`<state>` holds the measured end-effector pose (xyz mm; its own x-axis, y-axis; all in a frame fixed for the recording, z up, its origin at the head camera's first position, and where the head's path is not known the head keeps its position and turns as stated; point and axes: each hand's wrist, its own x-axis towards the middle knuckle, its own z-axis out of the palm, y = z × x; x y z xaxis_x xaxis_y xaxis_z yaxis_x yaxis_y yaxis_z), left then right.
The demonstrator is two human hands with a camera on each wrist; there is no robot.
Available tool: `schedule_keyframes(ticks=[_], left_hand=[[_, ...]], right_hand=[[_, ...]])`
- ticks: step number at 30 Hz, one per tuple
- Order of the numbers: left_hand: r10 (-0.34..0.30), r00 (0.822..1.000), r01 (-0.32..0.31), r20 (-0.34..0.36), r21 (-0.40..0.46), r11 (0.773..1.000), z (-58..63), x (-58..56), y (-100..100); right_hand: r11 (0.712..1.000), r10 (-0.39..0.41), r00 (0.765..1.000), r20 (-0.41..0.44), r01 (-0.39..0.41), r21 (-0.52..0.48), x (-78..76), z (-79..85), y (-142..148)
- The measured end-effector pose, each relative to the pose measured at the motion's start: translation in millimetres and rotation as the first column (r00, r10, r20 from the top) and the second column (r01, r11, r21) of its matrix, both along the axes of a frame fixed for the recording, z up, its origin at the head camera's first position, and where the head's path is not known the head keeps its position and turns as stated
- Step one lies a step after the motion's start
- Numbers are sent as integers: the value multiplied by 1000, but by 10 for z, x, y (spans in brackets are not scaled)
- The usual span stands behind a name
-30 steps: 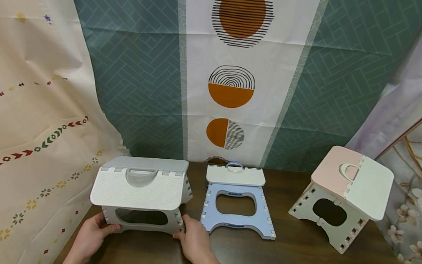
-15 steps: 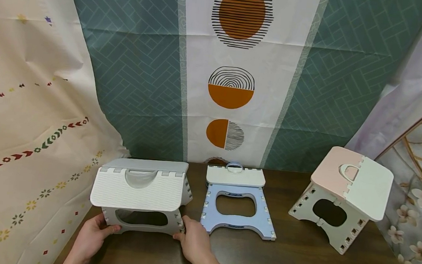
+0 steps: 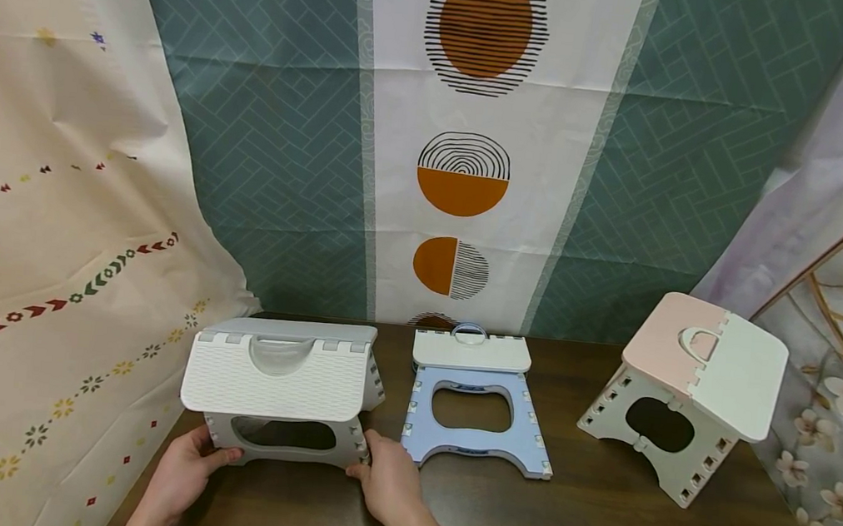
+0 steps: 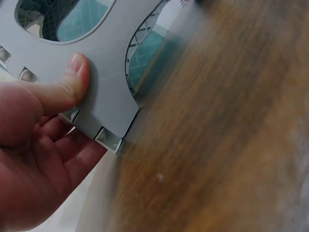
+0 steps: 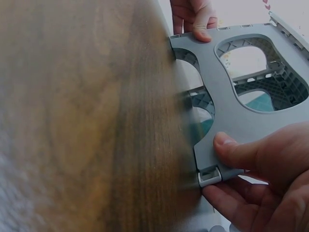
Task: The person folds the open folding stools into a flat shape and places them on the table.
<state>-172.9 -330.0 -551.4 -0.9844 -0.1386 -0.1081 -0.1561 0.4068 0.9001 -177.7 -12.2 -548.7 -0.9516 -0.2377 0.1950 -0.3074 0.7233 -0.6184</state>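
At the left of the table stands an unfolded grey and white folding stool [image 3: 272, 379], its textured white top tilted toward me in the head view. My left hand [image 3: 181, 472] grips the lower left corner of its front leg panel. In the left wrist view the thumb [image 4: 72, 79] presses the grey panel's face, with the fingers [image 4: 79, 154] behind its edge. My right hand [image 3: 393, 479] pinches the lower right corner of the same panel. The right wrist view shows that thumb [image 5: 236, 150] on the panel's face [image 5: 212, 111] and the fingers behind the corner.
Right of the stool, a blue and white folding stool [image 3: 530, 431] lies partly folded on the dark wooden table [image 3: 489, 520]. Farther right stands an unfolded pink and white stool [image 3: 739, 374]. A patterned curtain [image 3: 310, 161] hangs behind, with a cream cloth [image 3: 90, 267] at the left.
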Motion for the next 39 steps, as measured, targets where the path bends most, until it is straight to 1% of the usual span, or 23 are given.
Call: schedule_keyframes(ticks=[10,17,30,39], left_hand=[[-7,1000,8,11,-27,1000,19,10,-2],[-11,1000,11,2,-13,1000,21,16,7],[-13,1000,13,5,-17,1000,42,19,11],[-17,1000,17,-7,-12,1000,17,11,9]], right_hand=[[1000,6,1000,7,-6,-4,5,9,8],[1000,9,1000,11,-9,0,9,1,8],[1000,20,1000,17,-20,-7,0,16,10],[1000,25,1000,8,-25,7,3,10,12]])
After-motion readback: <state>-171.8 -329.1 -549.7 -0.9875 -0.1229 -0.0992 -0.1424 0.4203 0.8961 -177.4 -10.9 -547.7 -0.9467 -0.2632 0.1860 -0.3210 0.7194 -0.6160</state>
